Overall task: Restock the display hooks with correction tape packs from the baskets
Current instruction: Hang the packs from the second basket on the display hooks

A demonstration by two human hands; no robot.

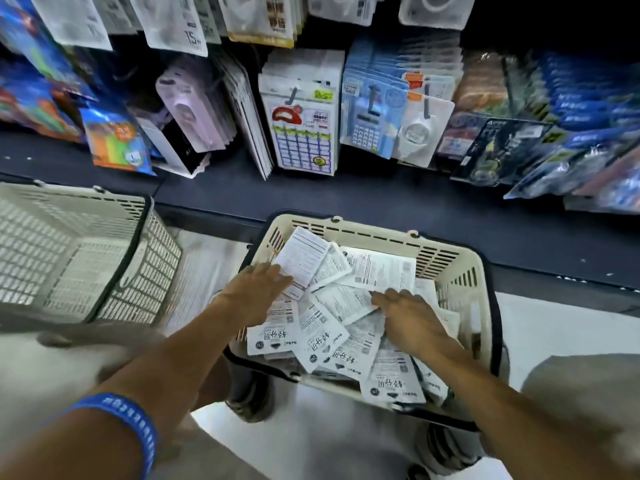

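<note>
While both hands reach down into it, the cream basket [450, 268] sits on the pale floor [540, 327] in front of a dark shelf [381, 199]. It has a black handle lying around its rim. Inside is a loose heap of white correction tape packs [325, 327], lying flat and crossing over each other, most with the printed backs up.

The left hand [258, 292] lies on the packs at the left side of the basket. Its fingers look stretched out flat, with the tips touching the edge of one pack near the far wall. It does not seem to hold anything. The right hand [405, 317] lies on the packs more to the middle and right. Its fingers bend down a little over the heap, and I cannot tell if they hold a pack. The two hands are apart, with a few packs between them. A blue wristband [135, 424] goes around the left arm.

A second cream basket [145, 271] stands to the left, well apart from the first one. No packs show inside it.

Above the shelf, many hanging goods [304, 129] fill the display hooks [292, 95], such as white cards, blue cards and bright colored bags. They are blurry.
</note>
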